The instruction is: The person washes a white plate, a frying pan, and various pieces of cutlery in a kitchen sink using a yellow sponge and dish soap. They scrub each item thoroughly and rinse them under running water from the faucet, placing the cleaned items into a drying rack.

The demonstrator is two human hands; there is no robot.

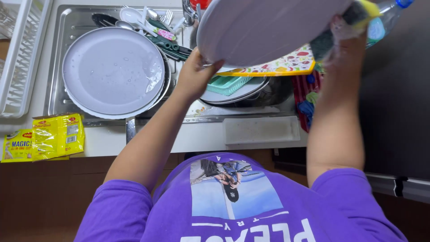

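While a large pale round plate [268, 27] is held tilted above the sink's [58, 58] right basin, the left hand [195, 71] grips its lower-left rim, fingers clenched on the edge. Right hand [342, 33], soapy, presses a green-and-yellow sponge [354, 20] against the plate's right edge. A wet grey plate [112, 69] lies flat in the left basin; yellow sachets [45, 136] sit at the counter's left edge.
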